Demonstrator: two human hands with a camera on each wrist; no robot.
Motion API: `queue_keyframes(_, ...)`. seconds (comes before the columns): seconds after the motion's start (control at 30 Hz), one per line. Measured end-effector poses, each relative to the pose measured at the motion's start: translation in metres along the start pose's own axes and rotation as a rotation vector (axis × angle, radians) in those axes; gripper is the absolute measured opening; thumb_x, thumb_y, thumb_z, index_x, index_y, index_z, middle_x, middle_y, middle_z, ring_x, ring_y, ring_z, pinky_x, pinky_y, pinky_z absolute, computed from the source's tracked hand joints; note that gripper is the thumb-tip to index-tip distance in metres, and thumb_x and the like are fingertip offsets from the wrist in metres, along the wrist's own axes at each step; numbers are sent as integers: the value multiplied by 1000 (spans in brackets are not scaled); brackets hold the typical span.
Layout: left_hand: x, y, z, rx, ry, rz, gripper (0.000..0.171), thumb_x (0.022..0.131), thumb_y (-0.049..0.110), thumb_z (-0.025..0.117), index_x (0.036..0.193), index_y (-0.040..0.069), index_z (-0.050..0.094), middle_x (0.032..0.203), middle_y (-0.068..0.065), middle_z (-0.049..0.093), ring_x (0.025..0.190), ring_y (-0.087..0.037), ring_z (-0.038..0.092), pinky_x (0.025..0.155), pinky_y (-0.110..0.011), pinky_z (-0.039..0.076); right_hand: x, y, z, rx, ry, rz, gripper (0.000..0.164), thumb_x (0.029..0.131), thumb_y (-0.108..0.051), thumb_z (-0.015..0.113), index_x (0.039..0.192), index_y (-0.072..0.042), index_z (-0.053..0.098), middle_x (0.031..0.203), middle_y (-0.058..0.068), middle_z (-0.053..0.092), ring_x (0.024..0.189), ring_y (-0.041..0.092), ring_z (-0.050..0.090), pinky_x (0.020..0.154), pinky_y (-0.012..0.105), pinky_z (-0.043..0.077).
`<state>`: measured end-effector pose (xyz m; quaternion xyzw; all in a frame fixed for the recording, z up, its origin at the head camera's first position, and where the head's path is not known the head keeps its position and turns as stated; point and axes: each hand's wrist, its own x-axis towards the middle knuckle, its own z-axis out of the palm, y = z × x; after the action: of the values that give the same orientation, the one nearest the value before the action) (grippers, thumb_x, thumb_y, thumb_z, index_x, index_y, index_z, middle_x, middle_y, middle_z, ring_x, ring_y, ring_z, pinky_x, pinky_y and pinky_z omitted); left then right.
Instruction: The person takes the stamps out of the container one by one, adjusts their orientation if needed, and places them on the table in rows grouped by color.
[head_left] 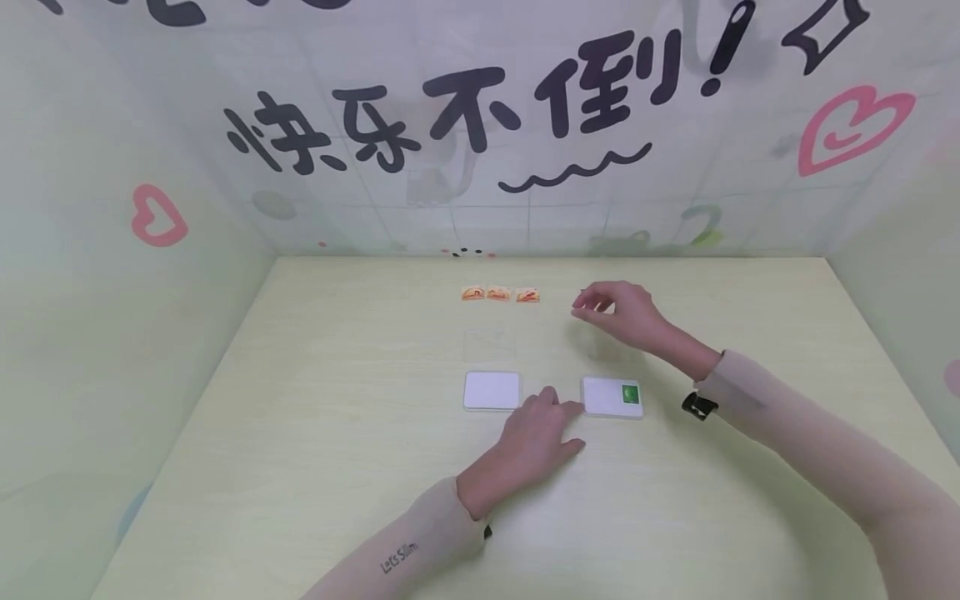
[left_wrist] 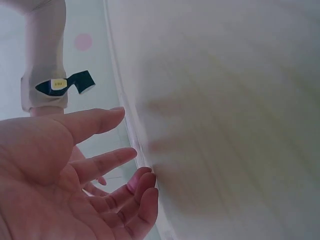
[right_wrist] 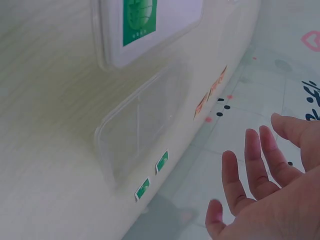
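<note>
My left hand (head_left: 534, 437) lies low over the table with fingers extended, a fingertip at the near left corner of a white card in a clear case (head_left: 602, 398). That card bears a green stamp-like sticker (head_left: 631, 394) on its right side. In the left wrist view the left palm holds nothing. Above the table, behind the card, my right hand (head_left: 626, 315) hovers with loosely bent fingers; the right wrist view shows them apart and holding nothing. Under it lies a clear plastic cover (right_wrist: 145, 120), with two small green stickers (right_wrist: 142, 189) beyond.
A second white card (head_left: 492, 390) lies to the left, its face blank. Behind it is another clear cover (head_left: 489, 343). Three small orange stickers (head_left: 498, 293) sit in a row toward the back wall. Printed curtain-like walls enclose the table (head_left: 337, 467) at the back and sides.
</note>
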<state>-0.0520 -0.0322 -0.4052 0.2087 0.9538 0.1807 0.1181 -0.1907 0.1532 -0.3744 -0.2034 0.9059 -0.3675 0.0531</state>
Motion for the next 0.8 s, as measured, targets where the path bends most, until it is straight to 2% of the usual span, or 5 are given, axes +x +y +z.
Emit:
queue_keyframes(0.1,0,1,-2,-13,-8,-5,45,95,27,81,137,15,71,104,-7,62,82,-18,56,64,-25,44,-9,3,-2,10,-5,-8,16,101,-15,72,109,-2,76,99,14,74,95,33,68,85,43,51)
queue_keyframes(0.23,0,1,-3,-33,-15,-11,44,95,26,81,136,15,71,103,-7,62,81,-18,54,64,-25,43,-22,6,-5,2,-9,-8,16,101,-16,72,108,-2,76,97,12,74,92,31,69,78,35,51)
queue_keyframes(0.6,2,0,-3,-60,-48,-33,47,96,28,80,139,14,69,105,-8,61,83,-18,52,65,-26,43,-56,20,-9,-15,-40,22,18,99,-18,76,109,-3,76,97,7,74,94,28,68,78,37,51)
queue_keyframes(0.8,6,-2,-2,-77,-43,-24,46,96,28,79,138,13,70,103,-8,61,80,-17,51,65,-25,43,-72,27,-9,-31,-56,47,16,96,-15,78,107,-4,77,99,7,75,94,27,66,79,36,51)
